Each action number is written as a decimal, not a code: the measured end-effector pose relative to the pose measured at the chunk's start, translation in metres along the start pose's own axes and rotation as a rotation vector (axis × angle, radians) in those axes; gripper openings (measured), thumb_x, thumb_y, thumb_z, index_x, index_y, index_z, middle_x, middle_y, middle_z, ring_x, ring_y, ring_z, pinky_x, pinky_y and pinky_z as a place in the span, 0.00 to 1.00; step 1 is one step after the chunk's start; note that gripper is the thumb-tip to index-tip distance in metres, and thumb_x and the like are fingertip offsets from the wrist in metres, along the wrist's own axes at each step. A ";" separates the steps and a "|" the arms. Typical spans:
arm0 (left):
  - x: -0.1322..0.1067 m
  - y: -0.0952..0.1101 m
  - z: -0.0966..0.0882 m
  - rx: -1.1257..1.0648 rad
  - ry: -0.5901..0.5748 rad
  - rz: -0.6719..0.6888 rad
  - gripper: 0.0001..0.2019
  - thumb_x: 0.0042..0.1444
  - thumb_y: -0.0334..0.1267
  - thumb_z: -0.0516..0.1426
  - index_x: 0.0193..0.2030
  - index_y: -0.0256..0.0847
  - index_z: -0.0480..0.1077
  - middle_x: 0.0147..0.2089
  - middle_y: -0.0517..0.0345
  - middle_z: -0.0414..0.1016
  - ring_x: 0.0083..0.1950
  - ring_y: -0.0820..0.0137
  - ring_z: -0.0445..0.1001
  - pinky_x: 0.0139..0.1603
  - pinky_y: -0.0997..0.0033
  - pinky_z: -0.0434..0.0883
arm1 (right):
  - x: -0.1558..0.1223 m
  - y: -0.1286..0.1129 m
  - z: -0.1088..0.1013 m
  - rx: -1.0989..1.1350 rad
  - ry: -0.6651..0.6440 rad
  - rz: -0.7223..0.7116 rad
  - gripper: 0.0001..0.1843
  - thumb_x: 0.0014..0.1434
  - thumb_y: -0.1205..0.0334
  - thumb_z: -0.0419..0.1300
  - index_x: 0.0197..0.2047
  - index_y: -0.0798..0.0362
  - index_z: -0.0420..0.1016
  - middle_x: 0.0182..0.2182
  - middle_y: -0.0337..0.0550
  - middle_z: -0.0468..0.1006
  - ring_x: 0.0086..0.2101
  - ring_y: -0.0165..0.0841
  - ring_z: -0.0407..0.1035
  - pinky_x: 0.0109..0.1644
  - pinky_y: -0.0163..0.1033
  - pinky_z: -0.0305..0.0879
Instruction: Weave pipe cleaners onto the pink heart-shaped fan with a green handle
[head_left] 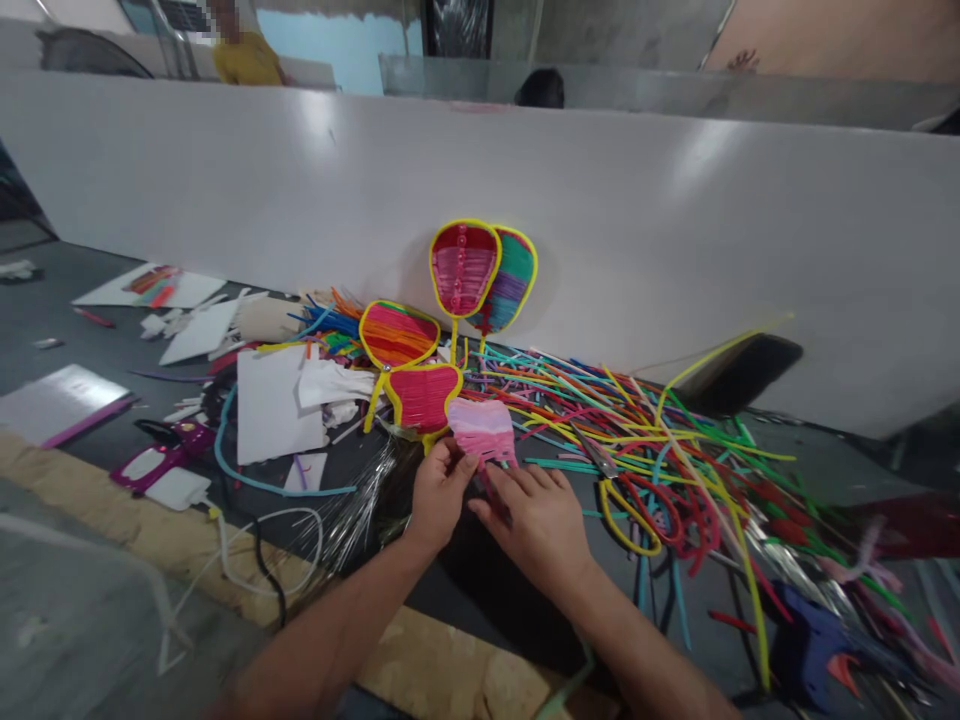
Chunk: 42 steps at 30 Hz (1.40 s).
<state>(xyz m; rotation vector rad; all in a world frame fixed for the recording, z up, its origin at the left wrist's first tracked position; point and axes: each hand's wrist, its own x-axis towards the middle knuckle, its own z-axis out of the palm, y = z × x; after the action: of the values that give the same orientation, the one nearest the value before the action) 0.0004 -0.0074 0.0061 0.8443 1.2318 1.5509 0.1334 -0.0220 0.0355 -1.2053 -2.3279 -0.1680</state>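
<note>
A small panel (482, 425) wound in rows of pink and lilac pipe cleaner is between my hands, above the dark tabletop. My left hand (441, 492) pinches its lower left corner between thumb and fingers. At the lower right edge is my right hand (541, 515), its fingers bent over a short pink strip that the hand partly hides. Just behind the panel lies a yellow-rimmed fan shape (424, 398) filled with pink rows. Another, orange-red fan (399, 335) lies beyond it. Two more, a pink fan (465, 268) and a teal-purple fan (514, 275), lean upright against the white partition.
Loose coloured pipe cleaners (592, 400) spread to the right, with yellow-handled scissors (630, 515) among them. A blue glue gun (810, 640) lies at the lower right. White cards (277, 405), silver tinsel (367, 500) and a magenta device (161, 465) are leftward. A white partition (637, 220) stands behind.
</note>
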 end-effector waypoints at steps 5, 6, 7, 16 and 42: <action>0.002 0.003 -0.002 -0.093 -0.038 -0.034 0.11 0.46 0.37 0.63 0.35 0.38 0.71 0.32 0.60 0.74 0.32 0.74 0.70 0.36 0.75 0.68 | 0.001 0.002 0.000 0.011 -0.009 0.004 0.08 0.57 0.61 0.58 0.27 0.51 0.73 0.22 0.39 0.75 0.28 0.32 0.66 0.35 0.41 0.46; 0.002 0.003 -0.003 -0.116 -0.050 -0.048 0.11 0.45 0.37 0.63 0.35 0.37 0.70 0.32 0.60 0.73 0.32 0.75 0.70 0.36 0.75 0.68 | 0.000 0.002 0.001 -0.011 0.008 -0.006 0.09 0.57 0.63 0.57 0.26 0.51 0.72 0.20 0.39 0.74 0.27 0.32 0.65 0.34 0.41 0.46; 0.002 0.003 -0.003 -0.133 -0.062 -0.061 0.11 0.45 0.37 0.64 0.35 0.37 0.70 0.32 0.60 0.73 0.32 0.75 0.70 0.35 0.75 0.68 | 0.000 0.002 0.003 -0.039 0.025 -0.013 0.10 0.58 0.65 0.57 0.25 0.51 0.71 0.20 0.39 0.73 0.26 0.31 0.64 0.34 0.41 0.46; 0.004 0.010 -0.001 -0.220 -0.073 -0.138 0.18 0.38 0.31 0.67 0.38 0.38 0.70 0.35 0.59 0.76 0.35 0.73 0.73 0.39 0.73 0.69 | -0.002 0.004 0.010 -0.084 0.024 -0.012 0.08 0.56 0.66 0.58 0.25 0.51 0.71 0.19 0.38 0.72 0.26 0.32 0.63 0.32 0.41 0.46; -0.004 0.007 0.004 -0.275 -0.055 -0.127 0.15 0.42 0.32 0.66 0.38 0.37 0.73 0.37 0.57 0.79 0.38 0.71 0.76 0.44 0.70 0.71 | 0.005 0.012 0.008 0.136 0.176 0.109 0.06 0.58 0.63 0.58 0.39 0.47 0.76 0.34 0.38 0.79 0.36 0.31 0.66 0.42 0.42 0.48</action>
<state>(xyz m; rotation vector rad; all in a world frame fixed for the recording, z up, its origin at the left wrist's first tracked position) 0.0034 -0.0098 0.0142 0.6143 0.9854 1.5404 0.1375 -0.0088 0.0298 -1.1961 -2.0825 -0.0726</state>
